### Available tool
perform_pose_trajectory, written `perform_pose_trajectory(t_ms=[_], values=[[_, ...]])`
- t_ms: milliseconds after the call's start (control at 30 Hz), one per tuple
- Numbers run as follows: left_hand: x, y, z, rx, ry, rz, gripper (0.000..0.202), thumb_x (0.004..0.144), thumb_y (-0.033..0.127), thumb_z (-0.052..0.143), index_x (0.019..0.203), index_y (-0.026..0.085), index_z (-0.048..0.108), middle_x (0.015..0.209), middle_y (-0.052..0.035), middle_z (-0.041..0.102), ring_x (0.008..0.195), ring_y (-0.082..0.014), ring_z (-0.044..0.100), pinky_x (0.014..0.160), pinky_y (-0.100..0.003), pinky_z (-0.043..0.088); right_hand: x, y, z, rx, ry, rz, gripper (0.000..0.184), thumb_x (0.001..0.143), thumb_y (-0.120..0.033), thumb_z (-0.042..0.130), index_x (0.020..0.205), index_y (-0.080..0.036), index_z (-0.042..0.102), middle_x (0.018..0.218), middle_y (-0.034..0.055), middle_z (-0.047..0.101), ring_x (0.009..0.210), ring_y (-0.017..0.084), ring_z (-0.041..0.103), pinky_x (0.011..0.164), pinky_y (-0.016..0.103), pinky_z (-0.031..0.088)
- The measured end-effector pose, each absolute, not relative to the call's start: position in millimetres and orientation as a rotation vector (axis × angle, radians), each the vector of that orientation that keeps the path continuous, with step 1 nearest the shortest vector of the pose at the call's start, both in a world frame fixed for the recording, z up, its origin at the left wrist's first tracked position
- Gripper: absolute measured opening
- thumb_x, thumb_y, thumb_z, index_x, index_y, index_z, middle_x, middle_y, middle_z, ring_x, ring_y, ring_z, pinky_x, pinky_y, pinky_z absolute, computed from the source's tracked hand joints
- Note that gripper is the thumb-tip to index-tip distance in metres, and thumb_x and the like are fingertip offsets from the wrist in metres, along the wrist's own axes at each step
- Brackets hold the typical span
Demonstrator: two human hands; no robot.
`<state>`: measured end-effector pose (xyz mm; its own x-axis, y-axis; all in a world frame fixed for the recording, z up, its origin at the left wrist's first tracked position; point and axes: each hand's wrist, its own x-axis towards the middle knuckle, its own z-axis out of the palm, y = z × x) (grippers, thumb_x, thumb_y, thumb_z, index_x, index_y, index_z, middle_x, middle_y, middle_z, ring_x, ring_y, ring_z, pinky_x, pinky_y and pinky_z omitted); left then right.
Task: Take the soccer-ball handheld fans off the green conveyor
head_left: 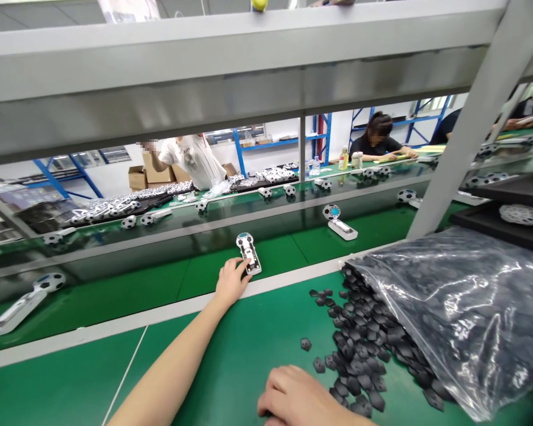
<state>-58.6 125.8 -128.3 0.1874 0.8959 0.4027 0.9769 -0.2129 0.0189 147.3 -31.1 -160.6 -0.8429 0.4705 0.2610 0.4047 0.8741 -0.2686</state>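
Observation:
My left hand point(231, 283) reaches across to the dark green belt, its fingers and thumb at the lower end of a white handle-shaped casing with a football-patterned round head point(250, 255). That casing lies with its inner parts showing. Close to the bench's front, my right hand point(295, 395) is curled with its fingertips tucked under; whatever they hold, if anything, is hidden. Just right of it spreads a pile of small black pentagon pieces point(359, 355), spilling from a clear plastic bag point(462, 307).
Further casings lie on the belt, one to the left point(24, 303) and one to the right point(342, 229). A metal post point(466, 124) and an overhead beam point(249, 71) frame the bench. Black trays point(510, 192) stand at right. Two co-workers point(195, 160) point(377, 142) are beyond the belt.

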Motion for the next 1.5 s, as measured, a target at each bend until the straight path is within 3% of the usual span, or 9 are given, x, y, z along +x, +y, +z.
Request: perform_pose_trajectory(t_ms=[467,733,1200,1400,1500], values=[[-16,132,-121,-2.278,-1.8,-0.381,0.045,0.081,0.044,0.051,0.122,0.026,0.048,0.111,-0.0082,0.049,0.105,-0.0242,0.041,0.085,-0.037,0.036,150,-37,-145,-0.707,-2.757,0.445,0.018,0.079,-0.032,0.057,0.096,-0.025,0.058,0.089,0.0008,0.058,0.08,0.016,0.055,0.066,0.026,0.038],[0,138,-121,-2.329,-1.814,-0.342,0.044,0.086,0.043,0.042,0.125,0.026,0.043,0.105,-0.0077,0.052,0.101,-0.024,0.045,0.08,-0.035,0.036,146,-34,-156,-0.678,-2.746,0.339,0.024,0.077,-0.041,0.06,0.096,-0.027,0.057,0.087,-0.0005,0.057,0.077,0.016,0.055,0.061,0.027,0.036],[33,153,-118,-2.459,-1.802,-0.295,0.047,0.086,0.044,0.04,0.129,0.025,0.038,0.102,-0.0085,0.059,0.098,-0.0245,0.052,0.086,-0.038,0.033,142,-32,-169,-0.661,-2.68,0.259,0.026,0.08,-0.049,0.054,0.095,-0.028,0.056,0.083,-0.0024,0.055,0.076,0.015,0.054,0.058,0.027,0.035],[34,147,-123,-2.391,-1.89,-0.463,0.058,0.085,0.048,0.038,0.137,0.026,0.025,0.119,-0.0133,0.047,0.106,-0.029,0.047,0.086,-0.043,0.035,146,-31,-158,-0.666,-2.728,0.362,0.021,0.08,-0.041,0.057,0.094,-0.026,0.057,0.084,-0.0006,0.057,0.078,0.016,0.054,0.062,0.025,0.037],[28,136,-125,-2.349,-1.904,-0.579,0.066,0.084,0.05,0.041,0.14,0.024,0.017,0.125,-0.0122,0.044,0.111,-0.0251,0.045,0.09,-0.037,0.036,149,-31,-155,-0.672,-2.739,0.405,0.015,0.078,-0.03,0.06,0.091,-0.025,0.057,0.085,0.0001,0.057,0.08,0.016,0.056,0.066,0.024,0.039]])
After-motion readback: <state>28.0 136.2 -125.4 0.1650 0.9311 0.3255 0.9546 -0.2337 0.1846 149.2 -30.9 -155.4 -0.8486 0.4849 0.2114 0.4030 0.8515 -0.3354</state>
